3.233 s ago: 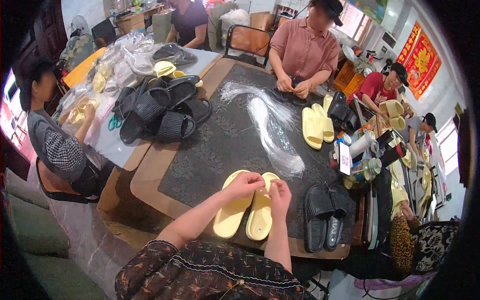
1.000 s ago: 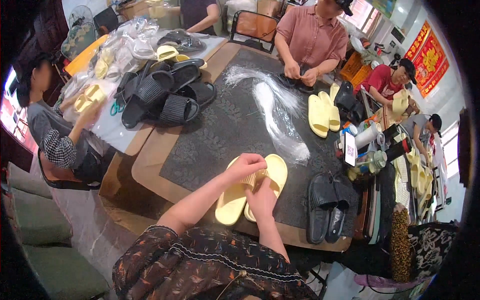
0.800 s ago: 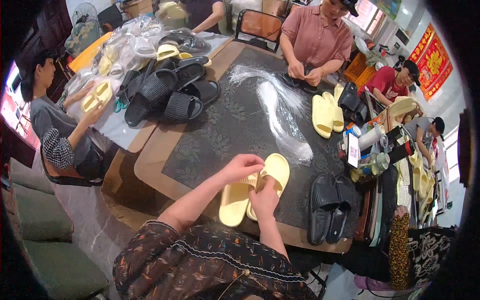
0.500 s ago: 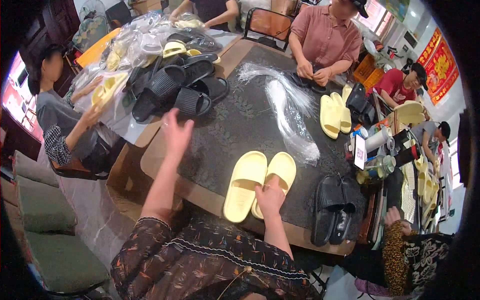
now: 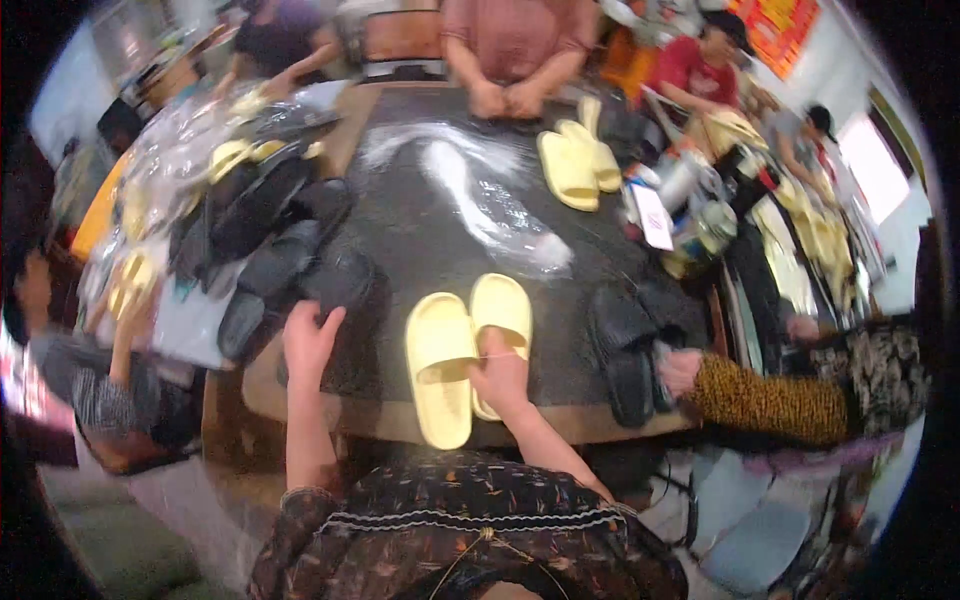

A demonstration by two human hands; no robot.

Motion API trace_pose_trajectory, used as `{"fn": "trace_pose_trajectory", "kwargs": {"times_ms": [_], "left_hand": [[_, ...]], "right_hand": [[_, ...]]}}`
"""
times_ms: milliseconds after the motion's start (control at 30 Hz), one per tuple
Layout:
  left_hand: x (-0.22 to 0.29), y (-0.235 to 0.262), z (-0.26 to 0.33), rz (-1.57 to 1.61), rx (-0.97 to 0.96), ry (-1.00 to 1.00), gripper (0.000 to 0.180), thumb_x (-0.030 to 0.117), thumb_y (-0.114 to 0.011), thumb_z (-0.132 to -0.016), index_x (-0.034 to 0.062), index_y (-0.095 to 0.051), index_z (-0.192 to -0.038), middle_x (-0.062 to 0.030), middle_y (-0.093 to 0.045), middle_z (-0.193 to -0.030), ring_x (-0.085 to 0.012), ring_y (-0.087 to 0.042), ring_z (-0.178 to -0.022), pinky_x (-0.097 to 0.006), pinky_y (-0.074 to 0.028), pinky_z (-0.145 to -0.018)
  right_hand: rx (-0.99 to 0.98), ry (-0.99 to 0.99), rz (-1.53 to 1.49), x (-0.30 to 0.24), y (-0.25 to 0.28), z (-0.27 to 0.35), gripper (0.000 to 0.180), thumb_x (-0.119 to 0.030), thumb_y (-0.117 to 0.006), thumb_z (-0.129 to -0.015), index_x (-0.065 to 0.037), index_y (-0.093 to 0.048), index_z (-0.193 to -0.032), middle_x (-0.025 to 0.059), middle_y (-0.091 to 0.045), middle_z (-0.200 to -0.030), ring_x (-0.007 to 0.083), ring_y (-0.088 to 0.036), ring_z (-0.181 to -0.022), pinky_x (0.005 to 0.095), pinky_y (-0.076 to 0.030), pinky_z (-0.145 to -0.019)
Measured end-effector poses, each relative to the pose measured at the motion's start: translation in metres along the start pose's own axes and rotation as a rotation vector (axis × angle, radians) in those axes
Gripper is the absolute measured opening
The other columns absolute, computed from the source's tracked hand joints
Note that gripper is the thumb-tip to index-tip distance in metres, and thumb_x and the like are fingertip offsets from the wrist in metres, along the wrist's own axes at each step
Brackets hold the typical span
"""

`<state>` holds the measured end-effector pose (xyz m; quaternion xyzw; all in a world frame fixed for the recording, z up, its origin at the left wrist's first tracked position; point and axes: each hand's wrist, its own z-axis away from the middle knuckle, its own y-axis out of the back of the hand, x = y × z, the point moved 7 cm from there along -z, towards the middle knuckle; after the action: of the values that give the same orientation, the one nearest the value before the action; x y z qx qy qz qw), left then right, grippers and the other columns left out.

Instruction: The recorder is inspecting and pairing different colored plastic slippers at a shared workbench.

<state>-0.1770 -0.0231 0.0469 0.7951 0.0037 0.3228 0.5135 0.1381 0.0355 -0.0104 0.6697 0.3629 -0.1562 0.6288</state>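
A pair of pale yellow slippers [image 5: 455, 350] lies side by side on the dark table top [image 5: 440, 240] in front of me. My right hand [image 5: 500, 372] rests on the near end of the right slipper, pinching it. My left hand [image 5: 310, 338] reaches out to the left and touches a dark grey slipper [image 5: 335, 285] at the near edge of a heap of black slippers [image 5: 265, 230]. The frame is blurred, so the exact grip of the left hand is unclear.
Clear plastic bags [image 5: 480, 200] lie across the table's middle. Another yellow pair [image 5: 575, 165] sits at the far side by a person in pink. A black pair [image 5: 625, 340] lies at right, touched by another person's hand [image 5: 680, 370]. Bottles and clutter [image 5: 690, 215] stand at right.
My left hand left the yellow slippers and swung out to the left, then came down onto a dark slipper in the heap. My right hand stayed on the yellow pair. The view shifted.
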Motion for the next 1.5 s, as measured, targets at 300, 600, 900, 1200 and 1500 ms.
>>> {"fn": "trace_pose_trajectory", "kwargs": {"times_ms": [300, 600, 900, 1200, 1500], "left_hand": [[0.113, -0.044, 0.088, 1.107, -0.766, 0.174, 0.03, 0.005, -0.061, -0.085, -0.0036, -0.059, -0.113, -0.0071, -0.065, -0.1, -0.0111, -0.064, -0.081, -0.023, -0.05, -0.067], [0.083, 0.037, 0.025, 0.106, -0.055, -0.4, 0.046, -0.003, -0.058, -0.077, 0.0052, -0.054, -0.122, -0.0167, -0.051, -0.127, -0.0341, -0.047, -0.118, -0.041, -0.037, -0.101], [-0.057, -0.011, -0.007, -0.169, -0.215, -0.036, 0.072, 0.008, -0.073, -0.072, 0.0062, -0.041, -0.136, -0.0236, -0.053, -0.122, -0.043, -0.05, -0.111, -0.046, -0.043, -0.093], [0.01, -0.031, 0.034, -0.18, -0.324, -0.082, 0.063, 0.02, -0.073, -0.075, 0.0103, -0.047, -0.132, -0.0157, -0.063, -0.078, -0.0374, -0.06, -0.076, -0.046, -0.047, -0.067], [0.076, -0.072, 0.089, 0.033, -0.472, -0.158, 0.08, 0.023, -0.07, -0.08, 0.0103, -0.024, -0.145, -0.0152, -0.065, -0.071, -0.038, -0.063, -0.066, -0.045, -0.048, -0.06]], "right_hand": [[-0.093, -0.03, 0.078, 0.025, 0.02, 0.022, 0.048, -0.02, -0.07, -0.073, -0.006, -0.046, -0.111, 0.0162, -0.063, -0.074, 0.0372, -0.062, -0.07, 0.0466, -0.049, -0.064], [-0.004, -0.145, 0.064, 0.055, 0.062, 0.035, 0.039, -0.014, -0.065, -0.07, -0.01, -0.049, -0.106, 0.0155, -0.059, -0.073, 0.0386, -0.06, -0.07, 0.0481, -0.047, -0.062], [-0.077, -0.174, 0.128, 0.056, 0.071, 0.03, 0.038, -0.02, -0.066, -0.075, -0.012, -0.049, -0.108, 0.0134, -0.064, -0.074, 0.0349, -0.065, -0.071, 0.0457, -0.051, -0.065], [0.096, -0.38, 0.289, 0.125, 0.141, 0.02, 0.03, -0.015, -0.067, -0.076, -0.012, -0.055, -0.104, 0.0132, -0.066, -0.085, 0.0336, -0.065, -0.08, 0.0456, -0.05, -0.069], [0.322, -0.592, 0.357, 0.212, 0.226, 0.009, 0.036, -0.017, -0.064, -0.08, -0.009, -0.058, -0.115, 0.0191, -0.065, -0.095, 0.0362, -0.063, -0.088, 0.0452, -0.05, -0.077]]}}
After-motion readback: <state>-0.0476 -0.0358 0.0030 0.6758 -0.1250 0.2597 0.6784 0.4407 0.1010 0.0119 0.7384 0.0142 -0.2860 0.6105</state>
